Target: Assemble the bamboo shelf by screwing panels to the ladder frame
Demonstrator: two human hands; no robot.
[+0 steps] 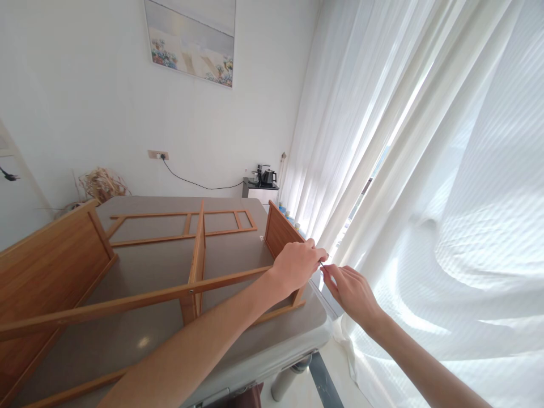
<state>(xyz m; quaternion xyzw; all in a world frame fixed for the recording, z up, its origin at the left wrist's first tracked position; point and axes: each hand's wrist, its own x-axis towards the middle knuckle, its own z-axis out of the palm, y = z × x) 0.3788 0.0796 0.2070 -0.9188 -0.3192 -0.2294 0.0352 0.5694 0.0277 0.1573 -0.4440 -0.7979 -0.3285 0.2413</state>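
A partly assembled wooden shelf frame (195, 255) lies on the table, with a large panel (55, 249) at its left end, an upright divider in the middle and a smaller end panel (283, 226) at the right. My left hand (297, 263) is closed over the near corner of that right panel; its palm side is hidden. Just to the right, my right hand (351, 289) pinches a thin dark rod (322, 264), perhaps a hex key, between thumb and fingers. The rod's far end meets my left fingertips, and the joint there is hidden.
The grey table (148, 317) has a rounded right edge close to white curtains (425, 226). A separate wooden ladder-like frame (221, 231) lies at its far side. Behind stand a small cabinet with a kettle (269, 177) and dried stalks (102, 184). A cord runs along the wall.
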